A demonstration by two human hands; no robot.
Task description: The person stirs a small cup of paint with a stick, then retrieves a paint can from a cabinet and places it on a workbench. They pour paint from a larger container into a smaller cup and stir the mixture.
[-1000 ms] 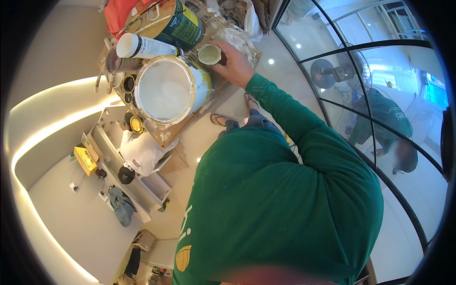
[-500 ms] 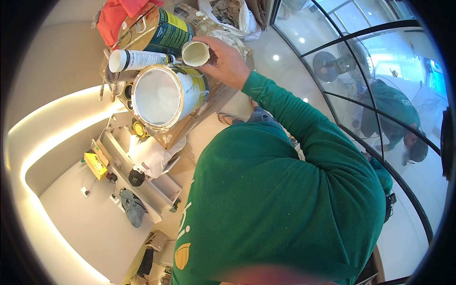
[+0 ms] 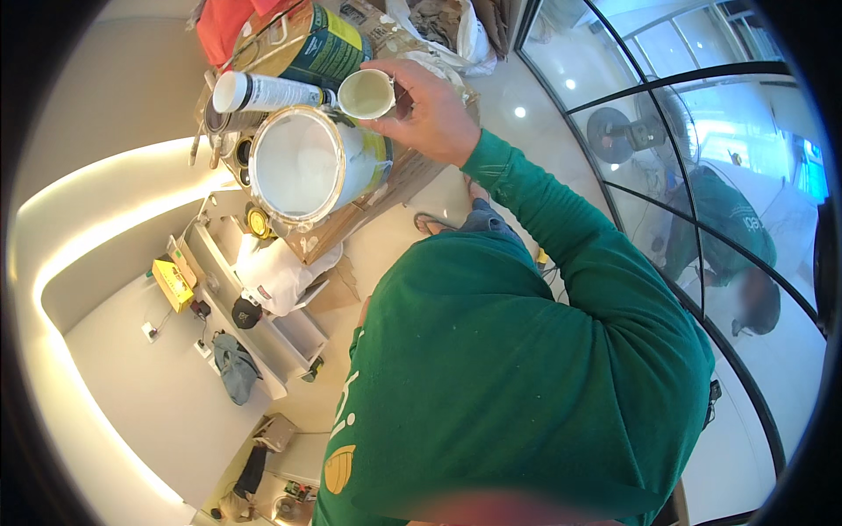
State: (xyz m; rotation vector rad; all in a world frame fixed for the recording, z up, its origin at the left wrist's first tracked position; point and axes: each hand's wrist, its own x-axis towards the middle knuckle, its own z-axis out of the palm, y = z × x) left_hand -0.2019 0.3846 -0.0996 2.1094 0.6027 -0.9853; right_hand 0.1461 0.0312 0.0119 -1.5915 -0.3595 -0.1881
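Note:
My right hand (image 3: 421, 114), in a green sleeve, grips a small pale cup (image 3: 367, 95) by its side, thumb and fingers round it, just above and behind the large open paint bucket (image 3: 298, 167) of white paint. A white cartridge tube (image 3: 272, 92) lies left of the cup, beside a green-and-yellow can (image 3: 324, 48). Smaller tins (image 3: 224, 118) and brush handles sit at the bucket's left, on the cardboard-covered work surface (image 3: 333, 232). My left hand is out of sight, behind or beyond my green-clad body.
A co-worker (image 3: 281, 276) in white with a black cap bends by shelving (image 3: 298, 342) at lower left. A grey bag (image 3: 237, 368) and yellow box (image 3: 171, 285) lie nearby. Black-framed glass (image 3: 658, 175) on the right shows a fan and a green-clad figure.
Compared with a second ago, my right hand and the cup are further left and slightly higher, closer to the cartridge tube. The cup's rim appears larger in view.

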